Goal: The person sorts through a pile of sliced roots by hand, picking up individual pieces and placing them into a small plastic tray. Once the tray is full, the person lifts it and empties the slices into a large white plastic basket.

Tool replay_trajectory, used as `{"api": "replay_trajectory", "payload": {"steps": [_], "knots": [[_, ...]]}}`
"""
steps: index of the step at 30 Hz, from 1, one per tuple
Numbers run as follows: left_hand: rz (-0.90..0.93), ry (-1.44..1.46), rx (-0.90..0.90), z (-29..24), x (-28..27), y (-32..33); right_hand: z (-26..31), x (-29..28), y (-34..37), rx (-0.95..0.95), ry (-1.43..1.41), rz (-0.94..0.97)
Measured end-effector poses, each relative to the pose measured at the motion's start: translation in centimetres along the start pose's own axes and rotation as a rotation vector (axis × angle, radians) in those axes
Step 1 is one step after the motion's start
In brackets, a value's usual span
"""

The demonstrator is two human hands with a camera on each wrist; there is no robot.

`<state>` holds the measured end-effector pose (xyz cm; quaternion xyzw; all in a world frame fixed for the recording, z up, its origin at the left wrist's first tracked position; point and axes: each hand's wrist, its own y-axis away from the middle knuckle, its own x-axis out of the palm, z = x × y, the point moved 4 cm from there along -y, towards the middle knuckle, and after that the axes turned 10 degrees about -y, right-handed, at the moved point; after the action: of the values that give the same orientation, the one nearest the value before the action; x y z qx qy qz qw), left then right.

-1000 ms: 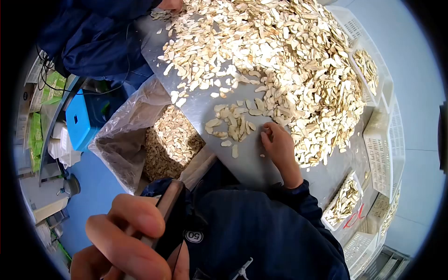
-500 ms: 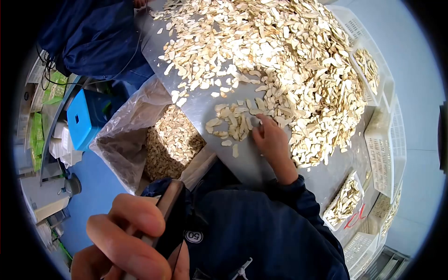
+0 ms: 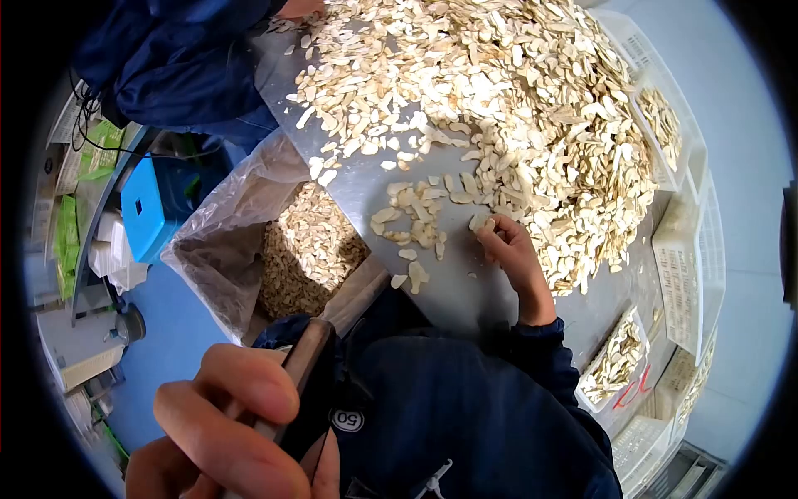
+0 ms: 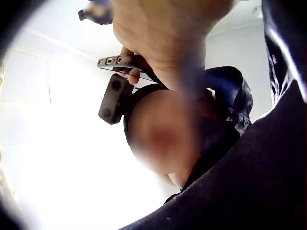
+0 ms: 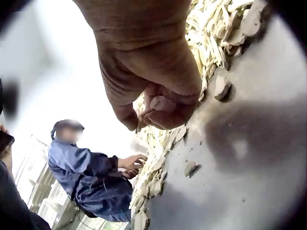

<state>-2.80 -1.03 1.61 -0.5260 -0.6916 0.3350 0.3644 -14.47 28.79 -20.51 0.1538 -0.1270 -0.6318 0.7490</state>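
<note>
A flat, dark, phone-like device with a grey edge point(image 3: 307, 353) is gripped by the left hand point(image 3: 224, 424), its fingers curled round it; ports can be seen in its end in the left wrist view. A thin, pale cream slice point(image 3: 480, 223) is pinched between the thumb and fingers of the right hand point(image 3: 519, 258), held just above or on the grey metal worktop point(image 3: 457, 291); which of the two cannot be told. Beside it a small scattering of loose slices point(image 3: 416, 208) is spread, and the large heap of like slices point(image 3: 549, 125) is piled behind.

A container lined with clear plastic point(image 3: 220, 233) is partly filled with more slices. White perforated plastic baskets point(image 3: 682, 270) are ranged along the far right edge, and a small white basket of slices point(image 3: 613, 358) is placed near a red item point(image 3: 632, 389). On the dark blue jacket point(image 3: 449, 399), "50" can be read upside down on a round badge point(image 3: 347, 420). The print on the green packages point(image 3: 65, 237) is too small to be read. By the heap, another person in blue clothing point(image 5: 86, 160) is seen.
</note>
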Motion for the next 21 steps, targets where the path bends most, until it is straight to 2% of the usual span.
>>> {"api": "replay_trajectory", "payload": {"steps": [2,9,14,17,18,21], "knots": [[-0.023,0.017,0.013,0.0,0.3,0.0,-0.3,-0.1,0.1,0.011,-0.134,0.005],[0.025,0.003,-0.028,-0.9,-1.0,0.3,-0.5,1.5,-0.4,0.019,0.005,-0.031],[-0.059,-0.021,0.036,-1.3,-1.4,0.8,-0.4,1.4,0.1,-0.021,0.111,-0.071],[-0.073,-0.006,0.052,-1.6,-1.6,1.0,-0.5,1.0,1.2,-0.032,-0.077,0.065],[-0.057,-0.026,0.048,-1.8,-1.6,1.0,-1.1,0.7,1.4,0.035,-0.122,0.158],[0.073,-0.056,0.013,-2.3,-1.8,0.7,-1.1,1.5,2.4,0.054,-0.492,0.324]]}}
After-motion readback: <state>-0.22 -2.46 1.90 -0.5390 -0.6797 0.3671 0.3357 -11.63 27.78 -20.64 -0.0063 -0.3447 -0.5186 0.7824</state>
